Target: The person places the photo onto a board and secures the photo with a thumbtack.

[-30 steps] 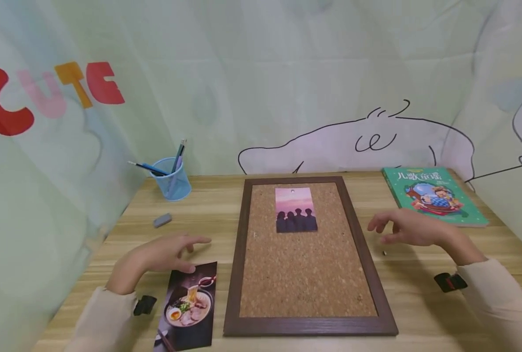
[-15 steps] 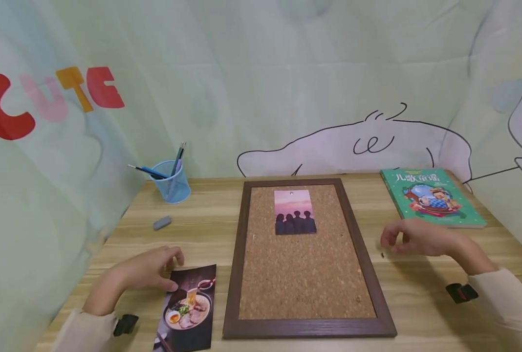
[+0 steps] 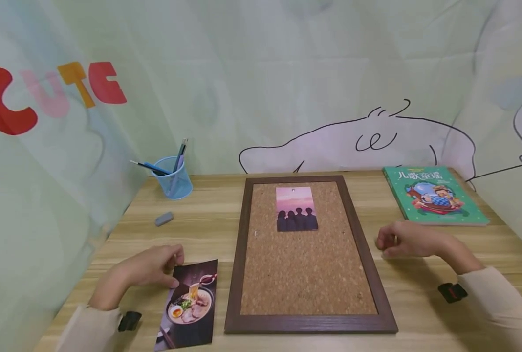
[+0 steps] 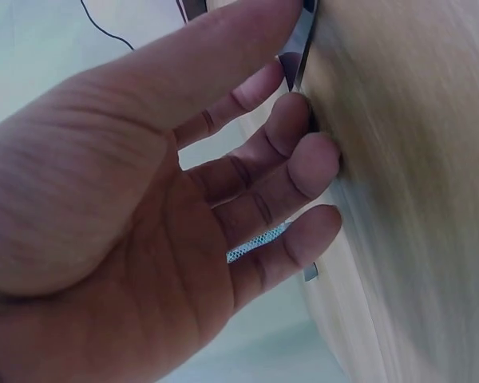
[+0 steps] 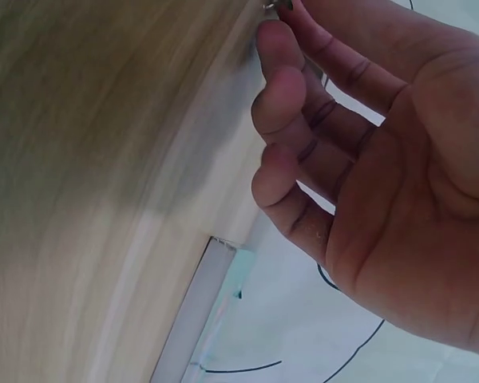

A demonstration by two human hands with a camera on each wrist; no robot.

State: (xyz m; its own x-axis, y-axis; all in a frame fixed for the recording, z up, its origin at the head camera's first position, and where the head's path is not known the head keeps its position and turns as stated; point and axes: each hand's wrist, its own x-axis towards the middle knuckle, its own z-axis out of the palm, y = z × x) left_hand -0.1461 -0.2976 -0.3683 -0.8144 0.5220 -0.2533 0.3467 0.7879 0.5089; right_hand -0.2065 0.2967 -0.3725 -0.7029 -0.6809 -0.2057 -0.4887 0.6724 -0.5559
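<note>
My left hand (image 3: 146, 268) pinches the upper left corner of a photo of a ramen bowl (image 3: 195, 308) between thumb and forefinger. In the left wrist view the photo's edge (image 4: 305, 48) shows between these fingertips, the other fingers loosely curled. To the right of the corkboard (image 3: 307, 278), my right hand (image 3: 415, 239) is low over the table. It pinches a small metallic thumbtack (image 5: 271, 5), visible at the top of the right wrist view and hidden by the fingers in the head view. A pink sunset photo (image 3: 296, 210) is pinned near the corkboard's top.
A blue mesh pen cup (image 3: 175, 183) with pencils stands at the back left. A grey eraser (image 3: 164, 218) lies in front of it. The green book (image 3: 437, 198) lies just beyond my right hand. A printed curtain (image 3: 261, 88) hangs behind the wooden table (image 3: 204, 205).
My left hand has drawn back to the photo's corner and its fingers have closed on it. My right hand has come down over the thumbtack on the table and picked it up.
</note>
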